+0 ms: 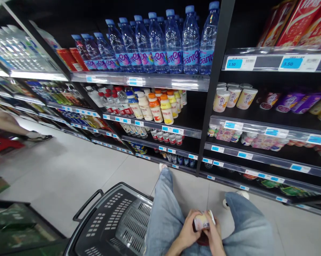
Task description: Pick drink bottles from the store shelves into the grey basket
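Low between my knees, a white-and-yellow printed cup (202, 222) lies tilted in my two hands. My left hand (187, 230) wraps the cup's left side, while my right hand (213, 233) closes around its right end. Something dark red (203, 239) shows just below the cup, partly hidden by my hands; I cannot make out what it is. Similar pale yellow cups (246, 98) stand on the shelf ahead to the right.
A black shopping basket (104, 217) with a handle (87, 206) is beside my left leg. Shelves of water bottles (173, 46), milk drinks (166, 109) and purple packs (290, 102) stand in front. At the far left, another person's leg (8, 122) is near a red stool (5, 144).
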